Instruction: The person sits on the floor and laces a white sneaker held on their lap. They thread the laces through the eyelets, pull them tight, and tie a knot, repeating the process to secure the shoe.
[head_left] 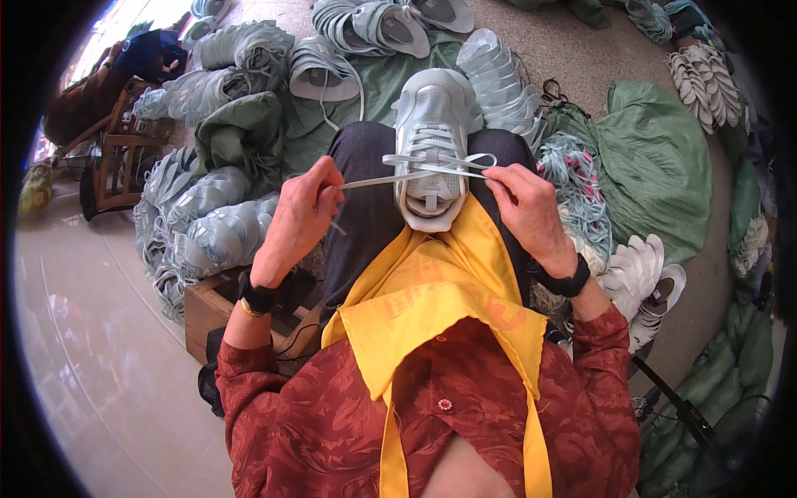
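A pale grey-green sneaker upper (430, 108) rests across my lap between my knees, its toe pointing away from me. Its flat pale shoelace (378, 180) is crossed over the tongue, with a loop standing out on the right side. My left hand (305, 207) pinches one lace end and stretches it out to the left. On the other side, my right hand (531, 207) pinches the loop side of the lace between thumb and fingers. Both hands are apart from the shoe itself.
Stacks of similar pale uppers (224, 232) lie to the left, and more (498, 83) lie ahead. A wooden box (207, 311) stands by my left side. Right of my knees are a bundle of laces (577, 178), a green sack (656, 166) and white uppers (635, 274).
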The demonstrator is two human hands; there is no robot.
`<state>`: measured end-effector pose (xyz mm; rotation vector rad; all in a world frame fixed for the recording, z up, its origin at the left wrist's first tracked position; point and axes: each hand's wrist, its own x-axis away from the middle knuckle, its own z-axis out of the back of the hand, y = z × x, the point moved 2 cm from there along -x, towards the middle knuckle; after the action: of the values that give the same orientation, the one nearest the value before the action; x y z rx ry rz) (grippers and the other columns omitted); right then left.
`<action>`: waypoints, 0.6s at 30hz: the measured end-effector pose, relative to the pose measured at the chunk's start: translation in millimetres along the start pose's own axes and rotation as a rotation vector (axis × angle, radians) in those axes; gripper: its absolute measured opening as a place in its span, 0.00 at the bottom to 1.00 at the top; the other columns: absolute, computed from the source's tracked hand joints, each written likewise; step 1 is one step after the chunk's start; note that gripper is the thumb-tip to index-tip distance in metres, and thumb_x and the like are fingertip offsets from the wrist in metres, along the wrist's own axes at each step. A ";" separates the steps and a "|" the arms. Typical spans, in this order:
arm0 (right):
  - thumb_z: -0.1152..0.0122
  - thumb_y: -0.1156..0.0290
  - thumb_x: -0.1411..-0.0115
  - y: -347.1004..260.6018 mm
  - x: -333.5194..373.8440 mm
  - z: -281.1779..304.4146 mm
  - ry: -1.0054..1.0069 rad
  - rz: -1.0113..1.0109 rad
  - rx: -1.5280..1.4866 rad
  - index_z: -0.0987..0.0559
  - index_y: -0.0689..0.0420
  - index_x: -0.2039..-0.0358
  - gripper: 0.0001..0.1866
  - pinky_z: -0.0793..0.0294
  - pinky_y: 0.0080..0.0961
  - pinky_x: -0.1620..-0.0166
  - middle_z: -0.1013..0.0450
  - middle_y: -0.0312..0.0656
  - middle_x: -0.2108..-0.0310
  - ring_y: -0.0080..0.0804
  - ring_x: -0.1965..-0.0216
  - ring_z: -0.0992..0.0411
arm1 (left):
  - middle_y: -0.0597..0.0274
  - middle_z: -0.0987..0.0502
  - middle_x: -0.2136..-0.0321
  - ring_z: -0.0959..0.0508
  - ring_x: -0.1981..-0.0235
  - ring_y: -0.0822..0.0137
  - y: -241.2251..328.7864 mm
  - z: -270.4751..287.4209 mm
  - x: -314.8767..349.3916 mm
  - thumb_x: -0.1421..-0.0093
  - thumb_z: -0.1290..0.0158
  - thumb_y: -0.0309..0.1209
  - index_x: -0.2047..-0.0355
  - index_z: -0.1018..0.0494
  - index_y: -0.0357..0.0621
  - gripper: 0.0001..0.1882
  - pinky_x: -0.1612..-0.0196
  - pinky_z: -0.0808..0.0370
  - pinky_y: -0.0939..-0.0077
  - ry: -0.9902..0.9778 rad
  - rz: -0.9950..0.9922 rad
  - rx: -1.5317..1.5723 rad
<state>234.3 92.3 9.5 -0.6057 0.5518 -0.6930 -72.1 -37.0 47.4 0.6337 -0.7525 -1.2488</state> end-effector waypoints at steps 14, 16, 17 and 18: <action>0.35 0.78 0.38 -1.5 5.7 1.9 0.005 -0.006 0.008 0.19 0.61 0.58 0.07 0.23 0.39 0.64 0.23 0.48 0.67 0.50 0.66 0.22 | 0.53 0.24 0.61 0.24 0.58 0.49 21.5 -36.8 -2.7 0.46 0.39 0.17 0.58 0.28 0.38 0.16 0.54 0.26 0.60 0.135 -0.330 -0.268; 0.35 0.79 0.38 -2.1 6.5 2.0 0.010 -0.007 0.004 0.19 0.60 0.58 0.08 0.23 0.39 0.64 0.23 0.47 0.67 0.50 0.66 0.22 | 0.53 0.25 0.64 0.24 0.60 0.50 23.6 -44.2 -3.5 0.45 0.39 0.17 0.58 0.29 0.39 0.15 0.56 0.26 0.60 0.112 -0.314 -0.250; 0.36 0.79 0.38 -2.4 7.0 2.3 0.014 -0.008 0.002 0.19 0.60 0.58 0.08 0.23 0.38 0.64 0.23 0.47 0.67 0.50 0.66 0.22 | 0.53 0.26 0.65 0.25 0.61 0.50 24.0 -47.4 -4.1 0.45 0.39 0.17 0.58 0.29 0.39 0.15 0.57 0.26 0.60 0.099 -0.307 -0.242; 0.36 0.79 0.38 -2.4 7.1 2.5 0.009 -0.004 0.009 0.19 0.60 0.58 0.08 0.23 0.38 0.64 0.23 0.47 0.66 0.50 0.66 0.22 | 0.52 0.28 0.67 0.25 0.64 0.51 23.9 -50.0 -5.2 0.45 0.40 0.17 0.59 0.30 0.39 0.15 0.60 0.26 0.61 0.104 -0.316 -0.232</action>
<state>239.5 86.5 11.0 -0.5952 0.5558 -0.7016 -19.0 -26.0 34.7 0.6360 -0.4222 -1.5534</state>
